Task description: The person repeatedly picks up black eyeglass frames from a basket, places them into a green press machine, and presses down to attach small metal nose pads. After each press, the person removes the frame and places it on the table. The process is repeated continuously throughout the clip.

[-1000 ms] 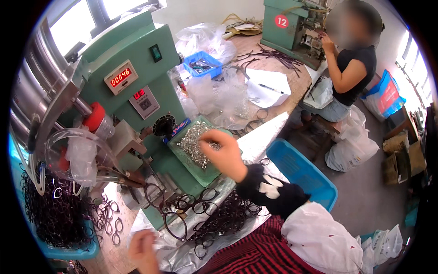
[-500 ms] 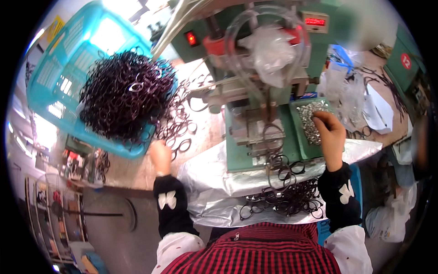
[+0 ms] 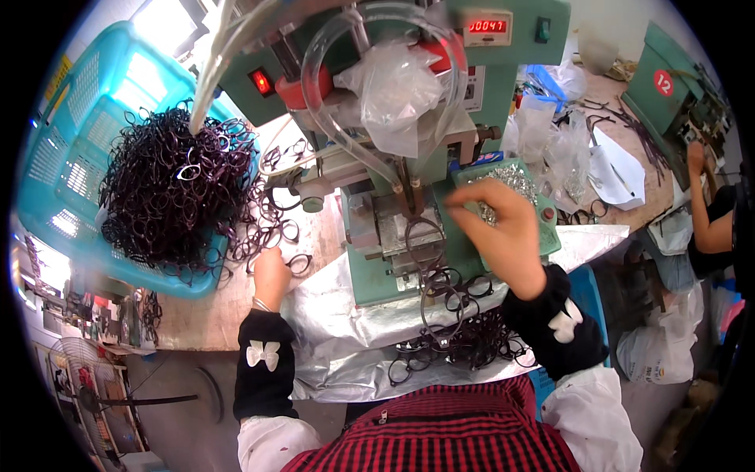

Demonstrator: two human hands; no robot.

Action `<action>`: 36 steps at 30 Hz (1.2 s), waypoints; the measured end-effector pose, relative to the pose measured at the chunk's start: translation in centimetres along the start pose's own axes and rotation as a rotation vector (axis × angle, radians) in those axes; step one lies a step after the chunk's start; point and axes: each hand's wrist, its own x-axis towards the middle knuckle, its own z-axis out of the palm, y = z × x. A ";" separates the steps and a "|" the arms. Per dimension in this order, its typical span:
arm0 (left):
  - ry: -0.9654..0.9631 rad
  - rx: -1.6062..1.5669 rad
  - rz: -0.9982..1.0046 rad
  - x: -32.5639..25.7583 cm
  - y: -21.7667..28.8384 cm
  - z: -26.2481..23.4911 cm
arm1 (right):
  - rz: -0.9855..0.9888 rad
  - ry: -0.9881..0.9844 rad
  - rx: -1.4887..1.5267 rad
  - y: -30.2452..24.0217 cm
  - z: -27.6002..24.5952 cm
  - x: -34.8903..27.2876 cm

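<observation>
Red counter screen [image 3: 485, 26], machine top.

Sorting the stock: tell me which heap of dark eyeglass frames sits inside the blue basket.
The big tangled heap of frames at upper left, filling the blue basket. The smaller pile lies loose on the silver sheet in front of the green machine.

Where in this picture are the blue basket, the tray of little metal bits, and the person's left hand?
blue basket [image 3: 59, 169], head view, on its bare mesh wall at the left.
tray of metal bits [image 3: 515, 179], head view, on the silvery heap.
left hand [image 3: 271, 275], head view, on the back of the hand.
</observation>
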 end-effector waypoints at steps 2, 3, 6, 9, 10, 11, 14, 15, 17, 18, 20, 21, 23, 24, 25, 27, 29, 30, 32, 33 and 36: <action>0.001 0.091 0.082 0.0 0.7 0.2 | 0.197 0.034 0.234 1.1 2.0 0.7; 0.005 0.163 0.073 -0.7 1.0 0.1 | 0.215 0.034 0.260 1.2 2.7 0.2; 0.027 0.214 0.066 -1.4 -0.4 -0.6 | 0.268 0.079 0.406 1.2 4.1 -0.5; -0.019 0.114 -0.057 -0.9 2.8 -4.5 | 0.325 0.118 0.463 0.8 4.0 -0.7; -0.030 0.053 -0.121 -1.0 3.5 -5.4 | 0.322 0.112 0.457 0.6 4.1 -0.6; 0.132 -0.156 -0.065 -1.0 3.0 -5.4 | 0.319 0.103 0.452 0.2 4.3 -0.4; 0.000 -1.155 -0.250 -1.2 8.2 -10.3 | 0.376 0.092 0.563 -0.9 4.7 0.0; 0.035 -1.240 -0.229 -2.2 11.0 -12.9 | 0.368 0.102 0.611 -1.2 4.9 0.1; 0.050 -1.370 -0.173 -4.8 15.5 -17.0 | 0.384 0.131 0.647 -1.7 4.8 -0.2; 0.040 -1.417 -0.135 -5.9 17.0 -18.5 | 0.370 0.124 0.596 -2.4 4.3 -0.4; -0.347 -1.790 0.008 -7.9 19.4 -20.0 | 0.339 0.092 0.512 -3.6 3.9 -1.3; -0.561 -1.761 -0.057 -8.2 21.1 -20.2 | 0.259 0.052 0.444 -3.9 3.3 -1.6; -0.940 -1.700 -0.198 -6.7 24.0 -20.2 | 0.070 -0.041 0.100 -1.9 1.5 -1.3; -1.108 -1.679 -0.280 -5.7 24.8 -19.5 | -0.033 -0.081 -0.073 -0.3 0.5 -1.1; -1.071 -1.705 -0.271 -5.1 25.3 -18.5 | -0.051 -0.045 -0.337 1.9 -0.5 -1.0; -1.017 -1.760 -0.263 -4.6 25.9 -16.7 | -0.016 0.006 -0.761 5.9 -2.6 -2.3; -1.001 -1.781 -0.268 -4.7 26.2 -16.3 | 0.012 0.029 -0.879 8.6 -3.9 -3.6; -0.990 -1.786 -0.271 -4.7 26.2 -16.4 | -0.009 0.045 -0.839 9.3 -4.2 -3.7; -0.975 -1.777 -0.301 -4.9 26.2 -16.2 | -0.027 0.073 -0.795 9.9 -4.1 -4.2; -0.963 -1.779 -0.318 -5.0 26.3 -16.2 | -0.031 0.089 -0.791 9.9 -4.0 -4.2; -0.951 -1.772 -0.332 -4.8 26.2 -16.4 | -0.216 -0.050 -0.835 9.7 -3.3 -2.9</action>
